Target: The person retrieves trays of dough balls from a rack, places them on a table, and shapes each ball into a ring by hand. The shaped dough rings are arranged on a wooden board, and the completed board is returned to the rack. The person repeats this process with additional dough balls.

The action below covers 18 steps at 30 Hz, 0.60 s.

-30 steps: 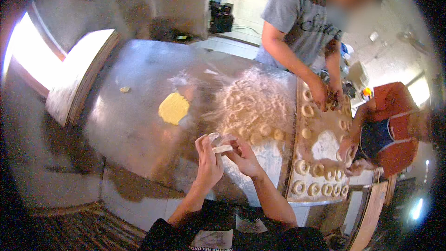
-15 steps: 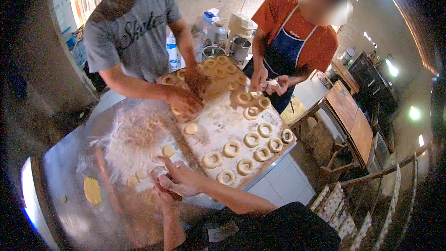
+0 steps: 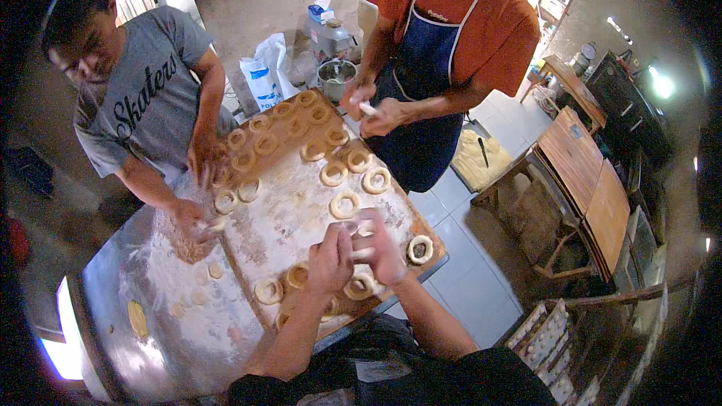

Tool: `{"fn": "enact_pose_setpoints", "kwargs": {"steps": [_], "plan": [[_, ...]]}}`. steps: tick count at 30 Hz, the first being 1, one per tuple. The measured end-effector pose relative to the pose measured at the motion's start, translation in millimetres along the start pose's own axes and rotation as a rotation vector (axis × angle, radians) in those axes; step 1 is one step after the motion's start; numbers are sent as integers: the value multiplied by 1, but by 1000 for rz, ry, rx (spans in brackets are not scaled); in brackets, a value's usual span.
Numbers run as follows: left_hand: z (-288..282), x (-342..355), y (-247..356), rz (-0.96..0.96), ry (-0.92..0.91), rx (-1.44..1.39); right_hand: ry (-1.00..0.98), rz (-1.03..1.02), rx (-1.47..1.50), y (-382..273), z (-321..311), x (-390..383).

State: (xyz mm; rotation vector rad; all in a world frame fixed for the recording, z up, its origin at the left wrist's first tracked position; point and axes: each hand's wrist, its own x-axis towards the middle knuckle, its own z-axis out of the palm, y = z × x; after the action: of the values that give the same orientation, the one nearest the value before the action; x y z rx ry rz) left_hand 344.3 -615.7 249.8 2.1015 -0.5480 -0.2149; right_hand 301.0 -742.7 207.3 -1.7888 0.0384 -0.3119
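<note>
Dough piece blurred, mostly hidden between 2 hands.

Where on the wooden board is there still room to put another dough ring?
The board is bare and floury in its middle, between the ring and the ring. The far corner and the near edge by the hands are crowded.
</note>
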Motion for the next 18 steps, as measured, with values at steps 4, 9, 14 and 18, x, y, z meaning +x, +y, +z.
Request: {"fn": "enact_pose_setpoints", "kwargs": {"steps": [4,9,14,18], "plan": [[43,26,26,57,-110,134,103,334,391,23,-56,-2],[78,50,42,84,-165,153,247,204,419,38,-89,6],[98,66,44,116,-107,17,147,232,685,42,-120,7],[114,77,43,161,-148,-152,166,102,139,38,-127,24]]}}
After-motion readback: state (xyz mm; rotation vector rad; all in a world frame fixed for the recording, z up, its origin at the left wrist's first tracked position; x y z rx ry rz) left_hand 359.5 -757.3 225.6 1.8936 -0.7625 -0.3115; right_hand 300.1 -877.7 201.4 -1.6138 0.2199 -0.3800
